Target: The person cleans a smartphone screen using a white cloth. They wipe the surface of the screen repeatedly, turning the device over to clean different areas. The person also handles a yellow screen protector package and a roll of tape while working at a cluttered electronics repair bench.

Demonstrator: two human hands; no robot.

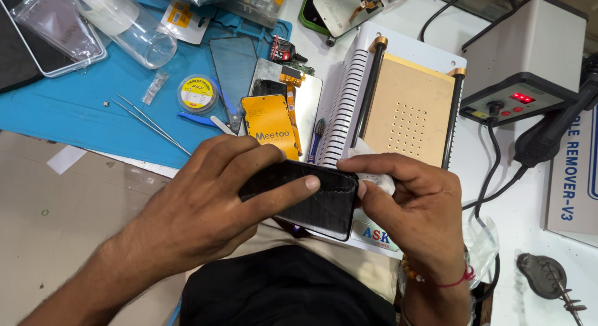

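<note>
1. Fingers (293,187) of left hand (205,207) wrapped over black phone screen panel (324,204), thumb laid flat across its dark face, other fingers curled behind top edge; firm grasp.
2. Right hand (417,207) at panel's right end, fingers pinching a white wipe or tissue (374,173) against panel's edge; closed on it. Red thread w/ beads at wrist.
3. Panel held above near edge of tabletop (523,214), just over person's lap, roughly level, tilted slightly toward camera. Faint crack lines on glass, poss. reflections; hard to tell.
4. Behind hands: white screen-separator machine (355,83) w/ tan perforated heat pad, touching nothing held.
5. Left of separator: opened phone body (280,114) w/ yellow battery (269,123) & orange flex cables, lying on blue work mat (75,108).
6. On mat also: tweezers (152,123), round yellow-labelled tin (197,94), blue-handled brush (316,139) beside phone body, clear plastic bottle (134,27) lying on its side.
7. Far right: grey hot-air station (529,58) w/ red lit display, black handpiece (554,129) leaning near it, cables trailing down tabletop.
8. Bottom right: small metal stand (548,279), well apart from hands.
</note>
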